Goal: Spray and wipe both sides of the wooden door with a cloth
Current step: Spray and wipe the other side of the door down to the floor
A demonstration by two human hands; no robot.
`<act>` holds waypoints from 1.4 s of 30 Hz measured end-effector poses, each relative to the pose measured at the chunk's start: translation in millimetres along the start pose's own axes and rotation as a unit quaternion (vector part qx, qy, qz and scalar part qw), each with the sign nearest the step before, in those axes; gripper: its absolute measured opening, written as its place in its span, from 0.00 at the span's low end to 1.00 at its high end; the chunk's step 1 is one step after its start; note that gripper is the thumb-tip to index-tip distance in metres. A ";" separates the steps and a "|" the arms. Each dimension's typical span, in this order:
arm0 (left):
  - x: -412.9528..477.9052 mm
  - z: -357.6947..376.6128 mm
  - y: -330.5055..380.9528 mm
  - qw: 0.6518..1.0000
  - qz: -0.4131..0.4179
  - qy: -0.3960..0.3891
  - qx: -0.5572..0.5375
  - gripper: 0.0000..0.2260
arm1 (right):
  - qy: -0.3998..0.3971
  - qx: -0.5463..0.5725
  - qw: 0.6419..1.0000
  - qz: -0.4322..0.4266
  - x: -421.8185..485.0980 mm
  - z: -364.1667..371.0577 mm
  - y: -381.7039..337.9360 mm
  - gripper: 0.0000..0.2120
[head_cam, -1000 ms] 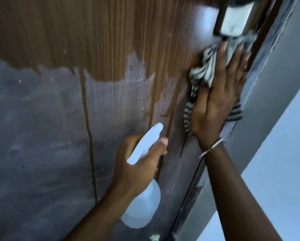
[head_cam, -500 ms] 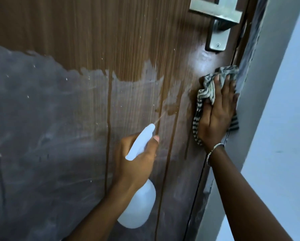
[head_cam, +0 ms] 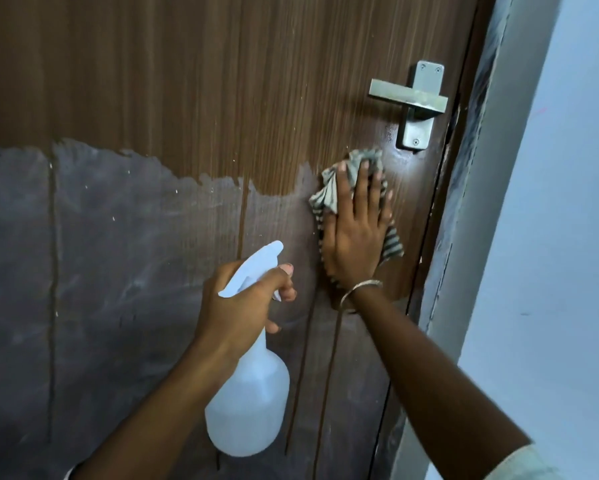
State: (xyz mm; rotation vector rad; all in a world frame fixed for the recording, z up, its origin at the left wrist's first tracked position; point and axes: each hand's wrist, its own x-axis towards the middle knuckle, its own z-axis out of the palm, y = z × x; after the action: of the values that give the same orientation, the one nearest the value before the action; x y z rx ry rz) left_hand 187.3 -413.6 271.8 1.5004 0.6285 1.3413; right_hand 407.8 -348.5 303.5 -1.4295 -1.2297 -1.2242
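The wooden door point(head_cam: 222, 81) fills most of the view; its upper part is clean brown grain, its lower part is grey and dusty with dark drip lines. My right hand point(head_cam: 357, 226) presses a striped cloth point(head_cam: 326, 195) flat against the door, just below and left of the metal handle point(head_cam: 412, 98), fingers straight. My left hand point(head_cam: 239, 306) grips the neck of a white spray bottle point(head_cam: 248, 410), a finger on the trigger, nozzle aimed at the door.
The door's right edge meets a grey frame point(head_cam: 464, 220), with a pale wall point(head_cam: 551, 237) beyond it. A bangle sits on my right wrist.
My right hand with the cloth has slid left, away from the door edge. The view has tilted up, so the handle now shows fully. The bottle stays in my left hand.
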 end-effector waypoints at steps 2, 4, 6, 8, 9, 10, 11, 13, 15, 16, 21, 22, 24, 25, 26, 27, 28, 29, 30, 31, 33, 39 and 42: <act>5.2 -4.3 4.0 1.000 0.000 0.003 0.003 0.03 | -0.013 -0.009 0.999 -0.047 33.9 -9.1 11.5 0.29; 10.9 -5.9 6.0 1.000 0.006 0.010 0.008 0.05 | -0.024 -0.026 0.997 -0.069 54.4 -14.8 17.4 0.28; 15.5 -5.9 5.5 0.999 0.020 0.018 0.017 0.07 | -0.017 -0.040 0.997 -0.060 51.6 -13.9 15.8 0.28; 18.0 -5.7 3.7 0.999 0.024 0.024 0.011 0.05 | -0.016 -0.035 0.999 -0.036 21.6 -9.4 11.6 0.29; 18.4 -5.6 2.8 0.999 0.024 0.025 0.007 0.03 | -0.024 -0.033 0.999 -0.032 -4.8 -7.8 11.0 0.29; 18.5 -5.2 1.8 0.999 0.025 0.026 0.005 0.02 | -0.040 -0.030 0.998 -0.041 -35.5 -6.1 12.4 0.30; 17.6 -4.8 1.8 0.999 0.025 0.027 0.004 0.02 | -0.063 -0.029 0.996 -0.060 -67.0 -4.8 14.9 0.30; 15.1 -4.3 1.8 0.999 0.019 0.026 0.006 0.02 | -0.101 -0.035 0.988 -0.108 -109.6 -5.3 24.1 0.30; 11.6 -3.3 3.2 0.999 0.023 0.021 0.014 0.07 | -0.109 -0.042 0.982 -0.148 -104.1 -6.2 35.9 0.29; 9.4 -2.8 4.3 0.999 0.025 0.016 0.019 0.11 | -0.110 -0.048 0.979 -0.164 -88.0 -8.6 39.2 0.29; 10.4 -1.3 6.7 0.999 0.031 0.026 0.016 0.09 | -0.067 -0.055 0.983 -0.163 36.0 -20.4 34.5 0.29; 12.0 -2.5 5.6 0.999 0.033 0.030 0.014 0.07 | -0.056 -0.052 0.986 -0.145 52.3 -19.9 29.4 0.29; 13.6 -5.6 2.8 0.999 0.028 0.036 0.010 0.05 | -0.039 -0.058 0.992 -0.105 66.0 -18.0 18.2 0.29; 13.5 -8.4 1.5 0.999 0.026 0.040 0.009 0.04 | -0.035 -0.058 0.994 -0.090 64.8 -16.2 12.4 0.29; 12.9 -10.5 -1.4 0.999 0.024 0.043 0.011 0.05 | -0.036 -0.057 0.994 -0.085 58.2 -15.0 8.0 0.29; 12.2 -13.4 -3.3 0.999 0.022 0.046 0.014 0.05 | -0.043 -0.055 0.993 -0.097 47.9 -12.3 3.2 0.30; 11.4 -16.2 -5.4 0.998 0.019 0.050 0.016 0.06 | -0.057 -0.054 0.989 -0.127 32.6 -9.7 -1.0 0.30; 10.8 -18.8 -7.0 0.998 0.016 0.056 0.015 0.06 | -0.078 -0.053 0.981 -0.168 13.6 -7.0 -4.3 0.31; 10.5 -22.2 -9.4 0.998 0.013 0.065 0.013 0.06 | -0.098 -0.053 0.971 -0.212 -7.0 -4.7 -6.9 0.31; 10.8 -24.7 -10.7 0.997 0.011 0.073 0.011 0.06 | -0.113 -0.054 0.960 -0.252 -24.3 -3.7 -6.4 0.31; 10.0 -29.1 -13.8 0.997 0.006 0.080 0.015 0.06 | -0.128 -0.063 0.940 -0.310 -30.1 -5.6 0.1 0.31; 9.8 -36.5 -18.3 0.995 -0.013 0.096 0.023 0.03 | -0.050 -0.043 0.978 -0.197 103.6 -15.4 -3.3 0.28; 10.5 -37.3 -16.0 0.995 -0.007 0.095 0.019 0.06 | -0.008 -0.042 0.993 -0.112 101.7 -9.2 -22.1 0.27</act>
State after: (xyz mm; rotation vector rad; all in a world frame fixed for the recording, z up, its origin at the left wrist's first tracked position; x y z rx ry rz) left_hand 158.5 -386.3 258.2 1.4057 0.7890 1.4796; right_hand 387.8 -340.0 405.7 -1.3924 -1.3938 -1.4332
